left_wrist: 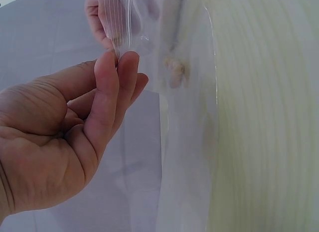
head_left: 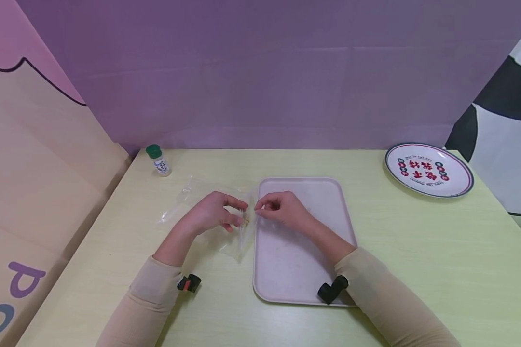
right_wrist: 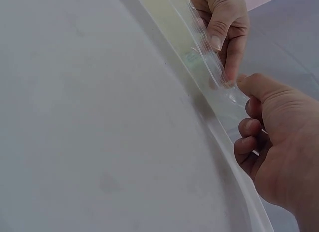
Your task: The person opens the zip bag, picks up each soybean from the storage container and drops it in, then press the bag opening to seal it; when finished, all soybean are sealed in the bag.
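Note:
A clear plastic zip bag (head_left: 232,248) lies on the table, its zipped end reaching the tray's left edge. My left hand (head_left: 212,212) pinches the zip strip between thumb and fingertips, as the left wrist view shows. Just across from it, my right hand (head_left: 284,207) pinches the bag's edge with thumb and forefinger, the other fingers curled. A small yellowish-brown thing (left_wrist: 174,71) shows blurred through the plastic; its kind cannot be told. Beneath my right hand and forearm lies a pale pinkish tray (head_left: 304,274).
At the back left stands a small shaker bottle (head_left: 158,161) with a green cap. An oval white plate (head_left: 430,168) with red lettering and a dark rim lies at the back right. A purple backdrop (head_left: 278,86) rises behind the table (head_left: 417,250).

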{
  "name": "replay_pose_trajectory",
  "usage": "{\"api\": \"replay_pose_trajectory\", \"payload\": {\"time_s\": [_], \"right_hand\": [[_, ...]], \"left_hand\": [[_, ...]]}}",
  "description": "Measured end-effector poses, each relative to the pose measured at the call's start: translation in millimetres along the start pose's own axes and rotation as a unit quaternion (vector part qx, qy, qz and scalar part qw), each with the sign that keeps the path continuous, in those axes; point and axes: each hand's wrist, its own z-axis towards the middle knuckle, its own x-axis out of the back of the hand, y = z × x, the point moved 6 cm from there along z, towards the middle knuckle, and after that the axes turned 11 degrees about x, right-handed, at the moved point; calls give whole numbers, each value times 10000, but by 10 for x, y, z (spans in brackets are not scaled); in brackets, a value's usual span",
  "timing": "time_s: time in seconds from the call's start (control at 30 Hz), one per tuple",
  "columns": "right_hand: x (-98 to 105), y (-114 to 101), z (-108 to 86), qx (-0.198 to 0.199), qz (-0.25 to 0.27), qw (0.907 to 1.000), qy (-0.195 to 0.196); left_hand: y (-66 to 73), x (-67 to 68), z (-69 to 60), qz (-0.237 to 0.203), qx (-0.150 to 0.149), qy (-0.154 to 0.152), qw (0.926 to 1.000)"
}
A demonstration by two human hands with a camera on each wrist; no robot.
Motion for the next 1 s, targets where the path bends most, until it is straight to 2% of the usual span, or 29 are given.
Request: {"api": "replay_pose_trajectory", "payload": {"time_s": [0.33,0.47,0.7,1.0], "right_hand": [[5,10,2,57,10,10000,73],[46,-4,-4,58,-17,9993,366],[134,-26,-17,149,175,9953,936],[190,-69,-7,493,9,9901,1315]], "left_hand": [[9,15,-10,47,84,22,10000],[16,34,-38,32,5,22,10000],[39,75,-79,4,-343,38,9994],[91,130,-140,275,-509,343,9977]]}}
